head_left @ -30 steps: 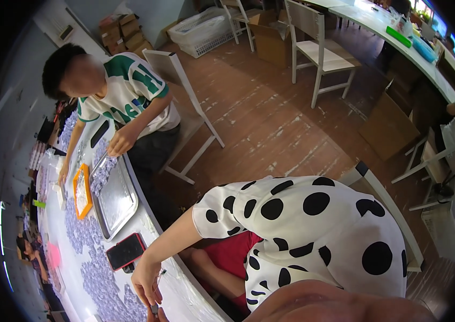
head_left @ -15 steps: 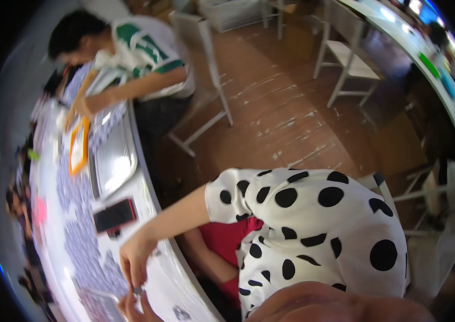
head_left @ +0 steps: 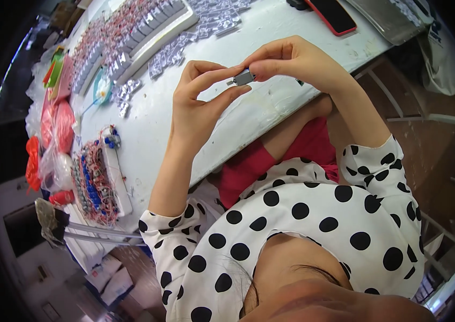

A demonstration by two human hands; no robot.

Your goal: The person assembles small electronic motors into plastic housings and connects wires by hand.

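Over the white table, both my hands meet at a small grey block-shaped part (head_left: 244, 78), which looks like a small motor with a thin metal tip at its left end. The thumb and index finger of my left hand (head_left: 198, 96) pinch it from the left. From the right, the fingertips of my right hand (head_left: 292, 61) close on its other end, and they cover part of it. Beyond my hands lie many small clear plastic pieces (head_left: 176, 51) on the tabletop.
Rows of grey parts with red wires fill a white foam tray (head_left: 157, 35). Nearer left, another foam tray (head_left: 117, 177) carries blue parts and tangled wires. A blue dish (head_left: 102, 88), red plastic bags (head_left: 63, 126), a phone (head_left: 335, 16) and a metal tray (head_left: 386, 21) surround the white table (head_left: 270, 115).
The view has swung left, so the co-worker and the orange-framed item have left the picture. My hands, low at the left before, now show near the middle, both at the grey part.
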